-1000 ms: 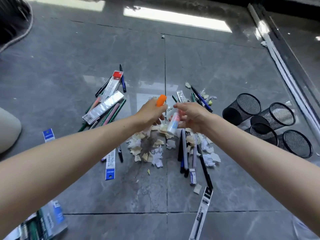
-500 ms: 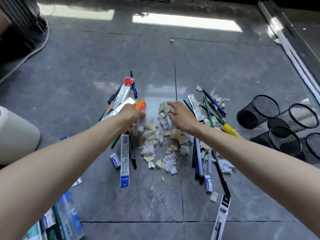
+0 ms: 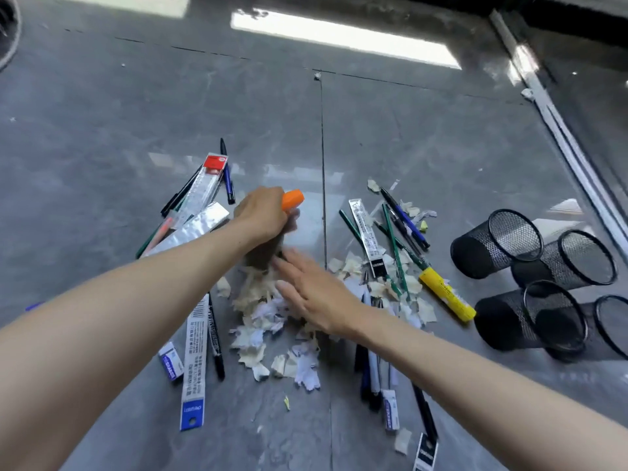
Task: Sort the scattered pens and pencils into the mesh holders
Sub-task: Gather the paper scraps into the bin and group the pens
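Pens (image 3: pixel 402 226) and pencils lie scattered on the floor (image 3: pixel 441 147); mesh holders (image 3: pixel 499 244) lie tipped at right. Your left hand (image 3: pixel 261 215) grips an orange-capped tube (image 3: pixel 293 199); your right hand (image 3: pixel 316 297) is spread flat over paper scraps (image 3: pixel 272 334).

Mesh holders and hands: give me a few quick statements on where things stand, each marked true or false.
1. All four mesh holders lie tipped on their sides. True.
2. The left hand holds something orange-capped. True.
3. The right hand grips a pencil. False: its fingers are spread open over the paper scraps, holding nothing.
4. The yellow marker stands inside a holder. False: it lies on the floor beside them.
5. Pens already fill the holders. False: those showing their insides look empty.
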Demonstrator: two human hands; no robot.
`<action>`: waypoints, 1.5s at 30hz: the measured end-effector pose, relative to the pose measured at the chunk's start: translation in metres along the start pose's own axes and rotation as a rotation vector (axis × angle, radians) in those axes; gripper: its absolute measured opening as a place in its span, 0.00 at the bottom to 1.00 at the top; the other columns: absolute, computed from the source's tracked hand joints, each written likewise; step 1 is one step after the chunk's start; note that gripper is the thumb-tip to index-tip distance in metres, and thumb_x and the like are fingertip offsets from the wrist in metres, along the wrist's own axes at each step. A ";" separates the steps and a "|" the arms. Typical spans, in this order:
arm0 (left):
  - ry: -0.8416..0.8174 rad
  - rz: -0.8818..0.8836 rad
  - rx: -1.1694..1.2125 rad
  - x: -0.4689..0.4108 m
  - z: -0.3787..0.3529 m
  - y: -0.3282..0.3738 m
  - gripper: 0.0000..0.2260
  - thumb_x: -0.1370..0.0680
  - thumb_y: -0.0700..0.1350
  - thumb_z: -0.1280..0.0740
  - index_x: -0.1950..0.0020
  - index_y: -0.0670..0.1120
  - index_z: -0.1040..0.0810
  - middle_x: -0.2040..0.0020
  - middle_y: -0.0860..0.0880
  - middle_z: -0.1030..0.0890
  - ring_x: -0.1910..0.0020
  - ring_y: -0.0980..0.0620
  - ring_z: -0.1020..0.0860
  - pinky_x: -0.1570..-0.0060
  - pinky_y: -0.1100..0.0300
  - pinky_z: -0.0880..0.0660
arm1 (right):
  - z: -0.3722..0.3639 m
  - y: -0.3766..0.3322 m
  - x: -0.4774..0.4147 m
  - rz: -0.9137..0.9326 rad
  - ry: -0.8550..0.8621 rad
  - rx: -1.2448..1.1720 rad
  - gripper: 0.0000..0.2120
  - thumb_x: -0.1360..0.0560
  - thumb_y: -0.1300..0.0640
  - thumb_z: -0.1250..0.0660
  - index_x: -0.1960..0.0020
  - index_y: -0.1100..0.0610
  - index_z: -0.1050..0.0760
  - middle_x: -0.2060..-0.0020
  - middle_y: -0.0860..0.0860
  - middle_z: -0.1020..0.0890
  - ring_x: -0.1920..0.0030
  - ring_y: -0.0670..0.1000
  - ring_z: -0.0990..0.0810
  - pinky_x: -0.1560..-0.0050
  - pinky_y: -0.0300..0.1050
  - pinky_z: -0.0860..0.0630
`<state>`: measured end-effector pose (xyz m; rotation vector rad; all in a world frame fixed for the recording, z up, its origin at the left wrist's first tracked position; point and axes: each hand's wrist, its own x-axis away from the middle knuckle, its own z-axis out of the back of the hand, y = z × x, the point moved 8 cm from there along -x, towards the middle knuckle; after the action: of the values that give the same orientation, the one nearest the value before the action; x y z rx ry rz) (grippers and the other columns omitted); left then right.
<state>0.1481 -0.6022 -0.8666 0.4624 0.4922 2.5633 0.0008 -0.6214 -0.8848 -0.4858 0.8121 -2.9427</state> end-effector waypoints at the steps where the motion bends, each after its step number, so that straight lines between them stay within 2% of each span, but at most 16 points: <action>1: -0.005 -0.022 -0.026 -0.004 -0.003 0.003 0.10 0.23 0.50 0.35 0.50 0.44 0.25 0.46 0.40 0.22 0.50 0.40 0.25 0.57 0.55 0.32 | 0.003 -0.005 0.009 0.048 0.026 -0.017 0.25 0.17 0.48 0.51 0.23 0.55 0.48 0.23 0.54 0.49 0.23 0.50 0.53 0.25 0.42 0.55; 4: 0.003 -0.084 -0.090 -0.008 -0.011 0.012 0.15 0.24 0.51 0.35 0.43 0.42 0.26 0.44 0.39 0.26 0.45 0.37 0.27 0.51 0.50 0.30 | 0.021 0.005 0.028 0.052 0.205 0.021 0.24 0.17 0.52 0.49 0.23 0.55 0.46 0.23 0.53 0.47 0.23 0.49 0.51 0.24 0.42 0.54; 7: 0.059 -0.125 -0.058 -0.005 -0.014 0.015 0.18 0.24 0.51 0.34 0.39 0.42 0.28 0.43 0.39 0.29 0.43 0.38 0.29 0.50 0.49 0.31 | 0.030 0.048 0.040 -0.269 0.323 0.004 0.25 0.18 0.57 0.49 0.23 0.56 0.50 0.23 0.56 0.53 0.23 0.52 0.56 0.24 0.45 0.57; 9: 0.104 -0.152 -0.024 -0.001 -0.016 0.017 0.21 0.24 0.49 0.34 0.34 0.42 0.31 0.40 0.39 0.30 0.39 0.39 0.32 0.47 0.48 0.32 | 0.021 0.067 0.045 -0.386 0.270 -0.018 0.26 0.18 0.58 0.50 0.22 0.56 0.53 0.23 0.56 0.55 0.23 0.52 0.58 0.25 0.44 0.59; 12: 0.155 -0.160 0.002 0.007 -0.014 0.014 0.21 0.22 0.46 0.36 0.30 0.43 0.35 0.37 0.39 0.32 0.37 0.39 0.34 0.44 0.46 0.32 | 0.011 0.059 0.042 -0.307 0.195 0.034 0.27 0.19 0.62 0.50 0.22 0.58 0.54 0.23 0.56 0.54 0.23 0.52 0.57 0.28 0.41 0.60; 16: 0.277 -0.173 0.024 0.027 0.005 0.005 0.20 0.22 0.39 0.38 0.30 0.40 0.34 0.35 0.38 0.35 0.36 0.39 0.36 0.40 0.47 0.33 | -0.001 0.025 0.030 -0.178 0.147 0.151 0.33 0.25 0.71 0.47 0.23 0.63 0.54 0.23 0.61 0.55 0.23 0.56 0.56 0.27 0.43 0.60; 21: 0.337 -0.179 0.073 0.085 0.004 -0.014 0.19 0.24 0.37 0.38 0.33 0.41 0.32 0.36 0.39 0.36 0.37 0.40 0.36 0.38 0.47 0.34 | -0.025 -0.011 0.032 -0.132 0.026 -0.026 0.41 0.30 0.78 0.48 0.23 0.59 0.61 0.24 0.56 0.62 0.24 0.53 0.63 0.27 0.43 0.61; 25: 0.174 -0.196 0.095 0.124 -0.028 -0.031 0.19 0.21 0.45 0.41 0.31 0.43 0.33 0.35 0.42 0.34 0.36 0.42 0.35 0.35 0.49 0.38 | -0.026 -0.031 0.059 0.033 0.109 -0.124 0.36 0.25 0.72 0.45 0.23 0.58 0.58 0.23 0.53 0.60 0.24 0.47 0.61 0.26 0.36 0.62; 27: 0.019 -0.179 0.118 0.127 -0.050 -0.032 0.22 0.19 0.51 0.46 0.26 0.44 0.39 0.28 0.45 0.38 0.29 0.46 0.40 0.30 0.51 0.44 | -0.023 -0.019 0.071 -0.048 0.228 -0.152 0.29 0.19 0.61 0.47 0.22 0.55 0.58 0.23 0.49 0.60 0.25 0.43 0.63 0.27 0.36 0.63; 29: -0.103 -0.199 0.138 0.133 -0.067 -0.023 0.24 0.18 0.53 0.50 0.24 0.45 0.45 0.24 0.48 0.44 0.25 0.50 0.47 0.26 0.52 0.50 | -0.028 -0.001 0.080 -0.202 0.257 -0.235 0.26 0.17 0.52 0.52 0.22 0.51 0.59 0.24 0.45 0.62 0.26 0.40 0.65 0.26 0.37 0.63; 32: -0.255 -0.303 0.267 0.156 -0.087 0.005 0.24 0.18 0.52 0.49 0.23 0.47 0.47 0.22 0.50 0.48 0.25 0.57 0.52 0.28 0.63 0.57 | -0.033 0.018 0.089 -0.333 0.246 -0.266 0.26 0.17 0.47 0.55 0.22 0.51 0.57 0.24 0.44 0.61 0.25 0.41 0.64 0.28 0.36 0.63; 35: -0.173 -0.334 0.356 0.168 -0.078 0.015 0.23 0.18 0.52 0.48 0.23 0.49 0.46 0.22 0.52 0.50 0.26 0.61 0.55 0.28 0.63 0.58 | -0.031 0.025 0.094 -0.380 0.235 -0.220 0.27 0.18 0.44 0.58 0.22 0.51 0.58 0.23 0.47 0.61 0.25 0.42 0.65 0.27 0.38 0.63; 38: -0.011 -0.104 0.235 0.159 -0.060 -0.009 0.25 0.17 0.52 0.50 0.23 0.47 0.51 0.22 0.50 0.58 0.24 0.55 0.61 0.28 0.57 0.61 | -0.035 0.020 0.098 -0.381 0.156 0.011 0.28 0.19 0.43 0.62 0.22 0.54 0.61 0.23 0.53 0.59 0.24 0.48 0.65 0.28 0.43 0.70; 40: -0.097 0.053 0.166 0.163 -0.067 -0.025 0.27 0.18 0.54 0.51 0.22 0.46 0.56 0.23 0.47 0.63 0.25 0.50 0.64 0.28 0.54 0.62 | -0.040 0.013 0.098 -0.391 0.096 0.173 0.29 0.19 0.44 0.62 0.23 0.57 0.61 0.23 0.59 0.57 0.24 0.53 0.64 0.32 0.48 0.77; 43: -0.264 -0.076 0.199 0.185 -0.089 -0.013 0.26 0.17 0.53 0.53 0.22 0.46 0.58 0.23 0.48 0.63 0.25 0.54 0.64 0.29 0.61 0.64 | -0.049 -0.001 0.095 -0.378 0.043 0.199 0.30 0.18 0.44 0.60 0.23 0.59 0.63 0.24 0.62 0.58 0.24 0.57 0.64 0.30 0.50 0.74; 45: -0.285 -0.194 0.339 0.201 -0.092 -0.002 0.24 0.17 0.50 0.51 0.22 0.46 0.53 0.22 0.50 0.54 0.25 0.58 0.56 0.32 0.70 0.61 | -0.058 -0.014 0.097 -0.291 0.014 0.123 0.30 0.18 0.45 0.59 0.24 0.60 0.66 0.24 0.59 0.63 0.25 0.54 0.67 0.27 0.46 0.70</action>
<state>-0.0545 -0.5197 -0.9024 0.8406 0.8244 2.1872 -0.1087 -0.5933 -0.8970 -0.6231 0.6021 -3.2385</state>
